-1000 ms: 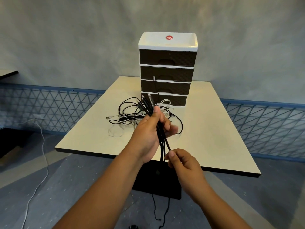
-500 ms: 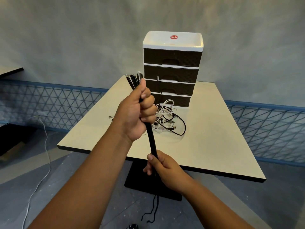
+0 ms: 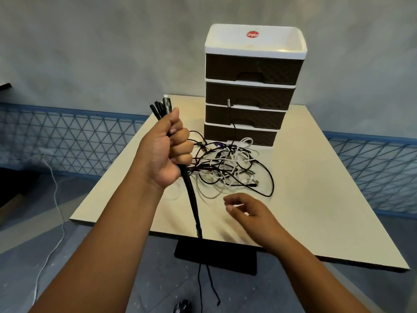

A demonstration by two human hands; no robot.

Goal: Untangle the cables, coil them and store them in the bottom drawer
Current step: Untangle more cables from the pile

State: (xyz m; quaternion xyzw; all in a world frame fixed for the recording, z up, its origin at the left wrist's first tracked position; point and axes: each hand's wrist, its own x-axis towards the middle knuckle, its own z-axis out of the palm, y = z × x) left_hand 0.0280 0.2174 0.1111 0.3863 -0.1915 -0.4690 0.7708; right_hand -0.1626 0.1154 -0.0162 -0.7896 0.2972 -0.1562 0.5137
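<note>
Cables: black bundle (image 3: 191,195) clenched in left hand (image 3: 168,152) fist, plug ends up, tails hanging past the near edge of the surface (image 3: 316,211). Right hand (image 3: 248,210) hovers loosely curled, holding nothing. Remaining tangle (image 3: 230,170) of black and white leads lies mid-surface, just before the bottom drawer (image 3: 240,134), which is closed. Judged light, limp, snag-prone; best taken near the plugs, drawing one lead at a time.

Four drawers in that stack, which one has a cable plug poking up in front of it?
The second drawer from the top: a black cable rises from the pile on the table and its silver plug tip sits against that drawer's lower front. The other three show no plug.
</note>
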